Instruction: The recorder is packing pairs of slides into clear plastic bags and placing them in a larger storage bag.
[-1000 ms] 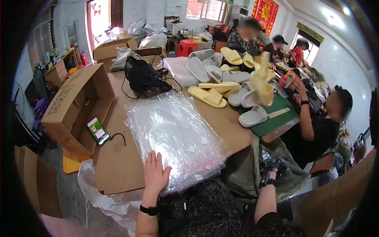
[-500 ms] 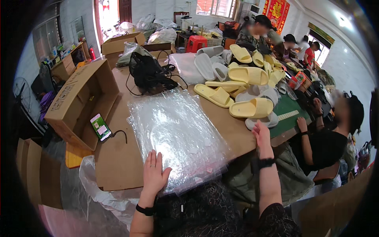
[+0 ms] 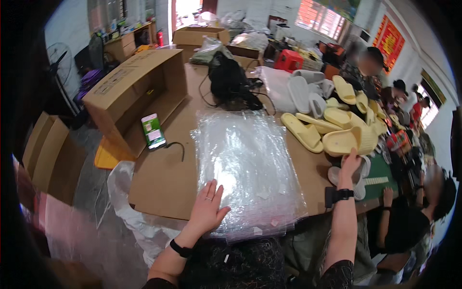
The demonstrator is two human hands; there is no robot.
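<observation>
1. Near edge of the brown table [image 3: 163, 183], middle: stack of clear plastic bags [image 3: 248, 168], lying flat, its near end overhanging the edge toward the person. Judged light, limp and slippery; sheets likely to slide on one another, so best pinned from above or pinched at a corner.
2. Left hand [image 3: 207, 209]: flat, fingers spread, palm down on the near left corner of the bags; grips nothing.
3. Right of the bags, at the table's right side: yellow slipper [image 3: 344, 140], judged a light, springy foam piece with a firm sole; best taken at the heel or side rim.
4. Right hand [image 3: 350, 164]: reached out, fingertips at the slipper's near underside; whether it has closed on it cannot be told.
5. Far right: pile of yellow and white slippers [image 3: 327, 103].
6. Left: phone [image 3: 153, 131] beside an open cardboard box [image 3: 130, 91].
</observation>
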